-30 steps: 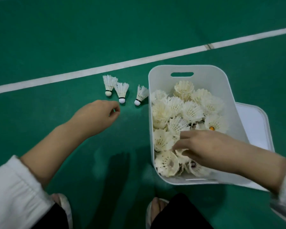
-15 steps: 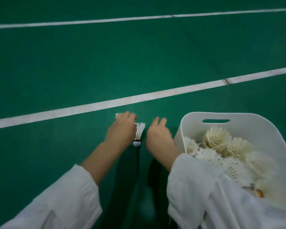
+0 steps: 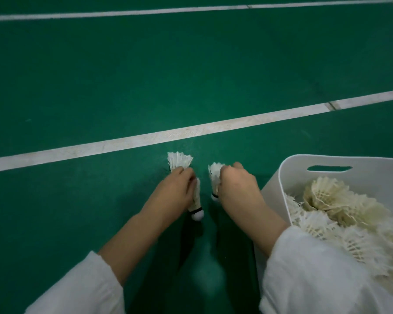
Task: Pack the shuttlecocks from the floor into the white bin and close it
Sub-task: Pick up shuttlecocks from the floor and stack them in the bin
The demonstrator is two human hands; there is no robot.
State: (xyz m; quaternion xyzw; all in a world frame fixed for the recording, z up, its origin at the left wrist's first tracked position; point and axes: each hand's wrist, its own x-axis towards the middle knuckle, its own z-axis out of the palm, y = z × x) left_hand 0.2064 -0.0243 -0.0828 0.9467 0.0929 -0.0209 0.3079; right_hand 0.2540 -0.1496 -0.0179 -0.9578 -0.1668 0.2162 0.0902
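Head view, down onto a green court floor [image 3: 100, 87]. Left hand [image 3: 175, 191] curled round two: far shuttlecock [image 3: 180, 160] fanning past the fingers, near shuttlecock [image 3: 196, 211] cork toward the camera. Right hand [image 3: 236, 184] pinching a third shuttlecock [image 3: 214, 177], near the white bin [image 3: 279, 177], lidless, heaped with packed shuttlecocks [image 3: 327, 196]. Likely feather-light, springy, easily crushed; best taken gently at the cork or low on the skirt.

White bin [image 3: 293, 175] cut off by right edge, near wall behind right sleeve [image 3: 315, 275]
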